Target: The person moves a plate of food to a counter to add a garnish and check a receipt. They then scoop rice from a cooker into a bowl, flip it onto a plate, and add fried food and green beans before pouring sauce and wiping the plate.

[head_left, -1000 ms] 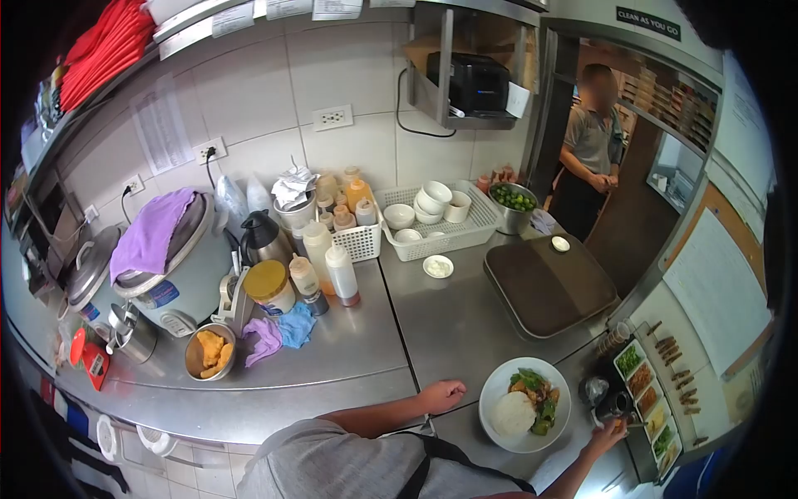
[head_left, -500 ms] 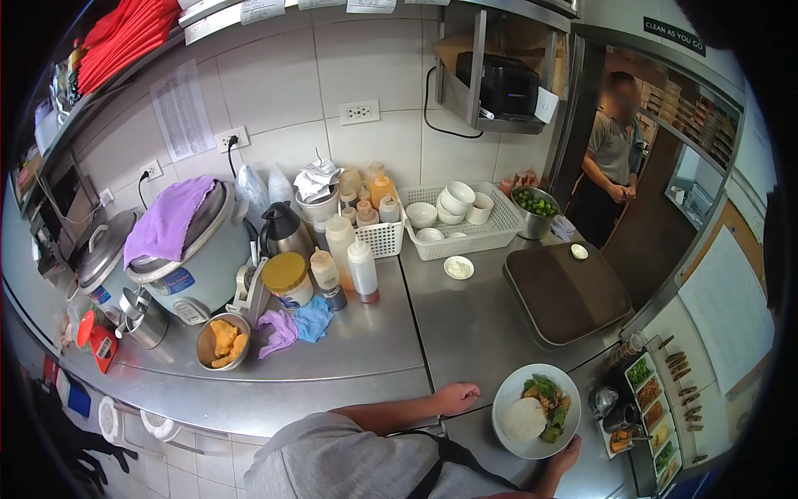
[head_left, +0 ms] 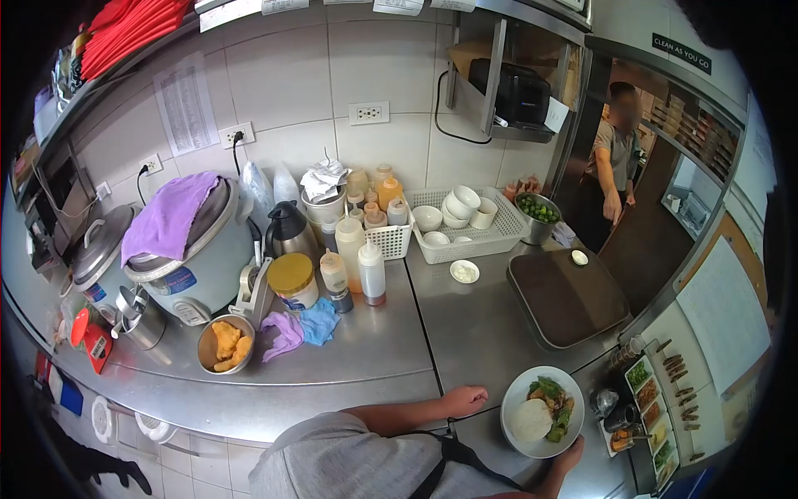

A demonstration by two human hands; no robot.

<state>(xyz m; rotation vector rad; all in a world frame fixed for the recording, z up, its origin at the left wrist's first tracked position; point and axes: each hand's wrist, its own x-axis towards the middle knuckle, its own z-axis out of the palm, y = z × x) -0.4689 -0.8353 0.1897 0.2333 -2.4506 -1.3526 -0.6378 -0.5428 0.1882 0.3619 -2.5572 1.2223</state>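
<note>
A white plate (head_left: 517, 397) holds a mound of white rice (head_left: 531, 420) and a stir-fry with green leaves (head_left: 555, 407). It is at the counter's front edge, in front of my body. My right hand (head_left: 570, 457) grips the plate's lower right rim, its fingers partly hidden. Left of the plate and apart from it, my left hand (head_left: 465, 401) rests at the counter edge, fingers curled in with nothing visible in them.
Right of the plate is a tray of garnishes (head_left: 652, 407). Behind are a brown tray (head_left: 569, 299), a white basket of bowls (head_left: 499, 237), sauce bottles (head_left: 372, 274) and a bowl of fried pieces (head_left: 226, 344). A co-worker (head_left: 611, 158) stands beyond the doorway.
The view has shifted slightly. The co-worker's clasped hands have parted, and one arm now reaches forward and down. My hands and the plate have hardly moved. A dark glove-like shape at lower left has shifted.
</note>
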